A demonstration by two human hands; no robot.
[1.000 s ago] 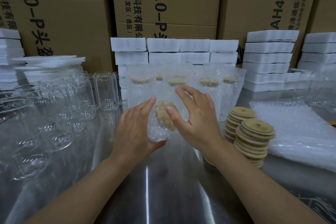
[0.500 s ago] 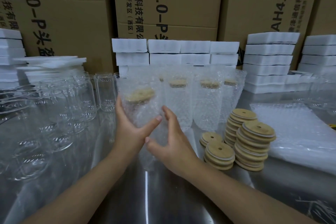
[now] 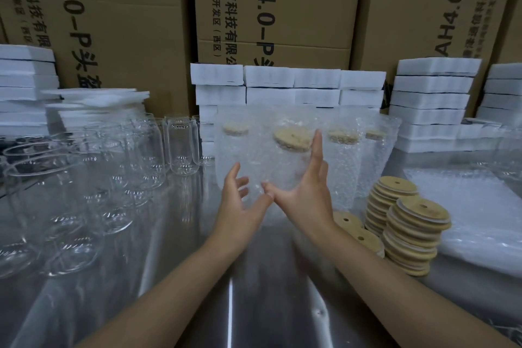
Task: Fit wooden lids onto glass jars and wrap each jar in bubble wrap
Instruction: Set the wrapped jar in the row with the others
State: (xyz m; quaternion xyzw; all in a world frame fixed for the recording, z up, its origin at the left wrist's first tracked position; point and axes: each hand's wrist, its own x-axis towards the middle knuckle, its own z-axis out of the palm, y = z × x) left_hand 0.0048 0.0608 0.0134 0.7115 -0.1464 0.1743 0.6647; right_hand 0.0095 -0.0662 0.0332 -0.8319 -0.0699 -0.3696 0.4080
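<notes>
Both open: left hand (image 3: 240, 206) has its fingers spread and straight at the lower left of the wrapped jar (image 3: 268, 161). right hand (image 3: 306, 192) is flat, fingers straight up the jar's right side. Neither curls round it, and I can't tell if they touch the wrap. Jar is centre frame, roughly upright, wooden lid (image 3: 292, 135) on under the wrap, in line with the wrapped row (image 3: 344, 150), so probably parked as finished stock. Bare jars (image 3: 180, 147) sit left, lid stacks (image 3: 415, 234) and bubble wrap sheets (image 3: 480, 206) right, likely so both supplies are in reach.
</notes>
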